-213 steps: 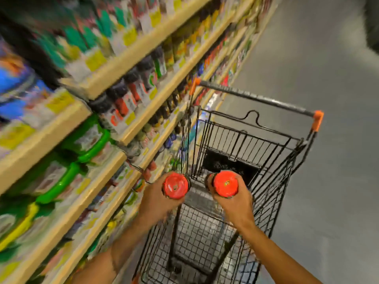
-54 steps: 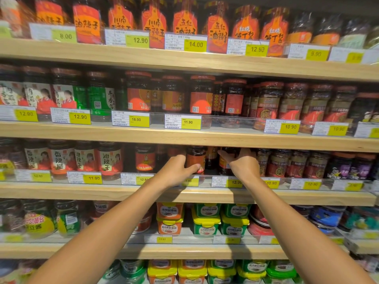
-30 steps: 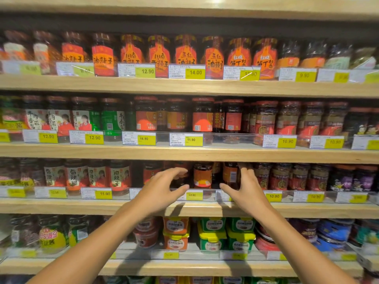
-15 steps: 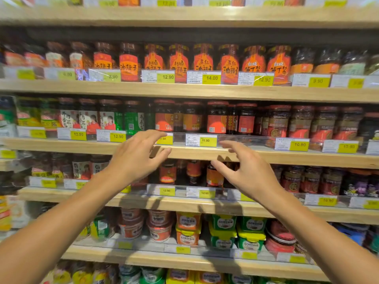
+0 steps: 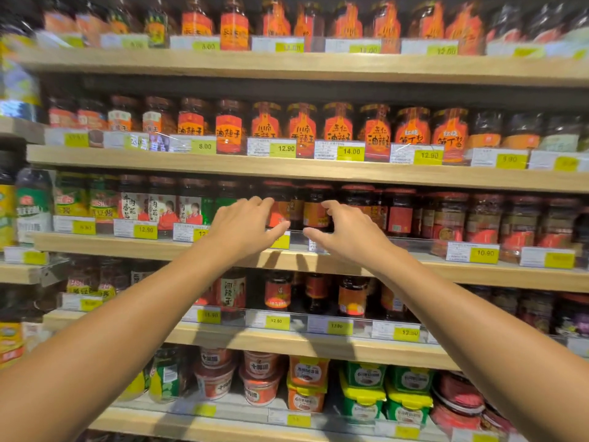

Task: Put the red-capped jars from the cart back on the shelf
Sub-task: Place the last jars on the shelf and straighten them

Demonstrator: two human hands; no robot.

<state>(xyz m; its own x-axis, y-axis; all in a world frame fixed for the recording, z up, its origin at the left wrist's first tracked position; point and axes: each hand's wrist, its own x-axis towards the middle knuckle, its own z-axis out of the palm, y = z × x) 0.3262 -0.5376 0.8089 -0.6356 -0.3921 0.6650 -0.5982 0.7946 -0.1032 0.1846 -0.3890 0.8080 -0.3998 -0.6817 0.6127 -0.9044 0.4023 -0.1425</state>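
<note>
Shelf unit, wooden boards [image 5: 318, 173], five tiers visible, stocked w/ jars and tubs. Image somewhat blurred, esp. top and left.

Left hand [image 5: 245, 228]: raised in front of third tier from top, fingers spread and curved, holding nothing. Thumb points right, toward other hand.

Right hand [image 5: 347, 232]: same height, just right of left hand, fingers spread, holding nothing. Thumb points left. Small gap btwn the two thumbs; hands apart, not touching.

Red-capped jars [image 5: 314, 205]: row on third tier, directly behind and btwn the hands, dark contents, red/orange labels. Whether fingertips touch the jars: cannot tell. More red-capped jars [image 5: 398, 212] continue to right on same tier.

Price tags [image 5: 350, 151]: yellow-and-white strips along each shelf edge; readable ones incl. 8.00, 12.90, 14.00, 10.90.

Second tier from top: jars w/ orange labels [image 5: 376, 132], black brush lettering.

Third tier, left part: green-labelled jars [image 5: 70, 199] and jars w/ portrait labels [image 5: 162, 208].

Fourth tier, below hands: dark jars w/ red-orange labels [image 5: 277, 291]; shadows of the arms fall on board edge above them.

Bottom tier: red tubs [image 5: 259, 381] centre, orange tubs w/ yellow lids [image 5: 307, 384], green tubs w/ yellow lids [image 5: 363, 390] to right.

Both forearms bare, reaching in from near left and near right corners.
</note>
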